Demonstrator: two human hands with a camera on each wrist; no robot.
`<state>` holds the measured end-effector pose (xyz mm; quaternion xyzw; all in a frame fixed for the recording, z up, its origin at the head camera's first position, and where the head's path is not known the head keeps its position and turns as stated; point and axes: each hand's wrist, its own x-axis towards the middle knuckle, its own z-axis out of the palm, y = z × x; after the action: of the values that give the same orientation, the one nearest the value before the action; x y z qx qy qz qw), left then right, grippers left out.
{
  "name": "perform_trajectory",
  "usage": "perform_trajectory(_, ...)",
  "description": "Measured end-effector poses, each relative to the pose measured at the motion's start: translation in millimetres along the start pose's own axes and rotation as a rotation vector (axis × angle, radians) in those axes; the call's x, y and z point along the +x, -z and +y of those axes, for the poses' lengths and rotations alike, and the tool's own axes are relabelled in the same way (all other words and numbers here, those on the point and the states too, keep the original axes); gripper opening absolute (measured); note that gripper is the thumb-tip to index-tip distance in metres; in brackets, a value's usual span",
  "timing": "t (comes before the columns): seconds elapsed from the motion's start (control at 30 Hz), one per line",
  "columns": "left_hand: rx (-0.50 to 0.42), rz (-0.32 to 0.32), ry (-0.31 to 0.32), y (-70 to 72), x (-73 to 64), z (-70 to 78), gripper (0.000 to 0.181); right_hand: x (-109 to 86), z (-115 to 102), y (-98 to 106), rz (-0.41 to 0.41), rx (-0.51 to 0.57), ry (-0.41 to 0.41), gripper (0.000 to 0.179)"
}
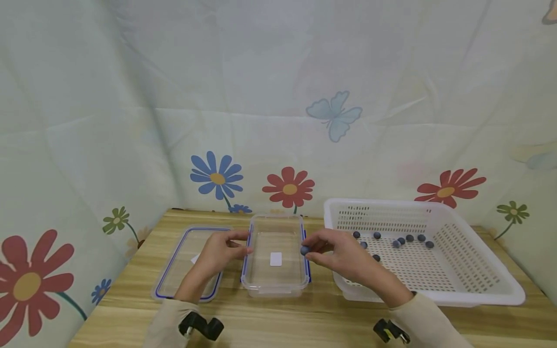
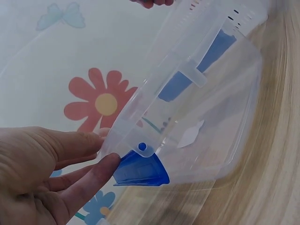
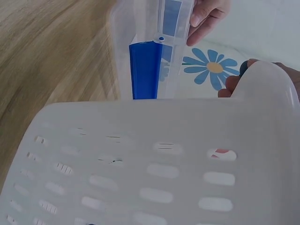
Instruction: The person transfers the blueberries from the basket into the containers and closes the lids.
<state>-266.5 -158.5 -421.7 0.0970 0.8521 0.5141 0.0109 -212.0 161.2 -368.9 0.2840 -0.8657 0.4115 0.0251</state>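
Note:
A clear plastic food box point(image 1: 276, 285) with blue side clips stands on the table, a white label showing at its bottom. My left hand point(image 1: 221, 251) holds the box's left rim between thumb and fingers, right beside a blue clip point(image 2: 143, 169). Over the box's right edge, my right hand point(image 1: 344, 251) pinches a blueberry point(image 1: 305, 250) between thumb and fingertips. In the right wrist view the blueberry point(image 3: 243, 68) peeks out past the basket's corner, which hides most of that hand. Several more blueberries point(image 1: 410, 238) lie in a white perforated basket point(image 1: 478, 296) on the right.
The clear lid point(image 1: 162, 286) with a blue seal lies flat left of the box, partly under my left forearm. My right forearm passes over the basket's near left corner. Behind the wooden table point(image 1: 270, 319) hangs a flowered cloth point(image 1: 261, 140).

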Motion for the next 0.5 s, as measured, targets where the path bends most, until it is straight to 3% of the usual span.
perform_trajectory(0.23, -0.007, 0.009, 0.019, 0.7, -0.3, -0.7, 0.039, 4.5, -2, -3, -0.011, -0.006, -0.006, 0.017)
perform_trajectory(0.5, -0.026, -0.008, -0.004, 0.8, -0.4, -1.7, 0.04, 14.0, 1, -12, -0.024, 0.028, 0.017, 0.018)
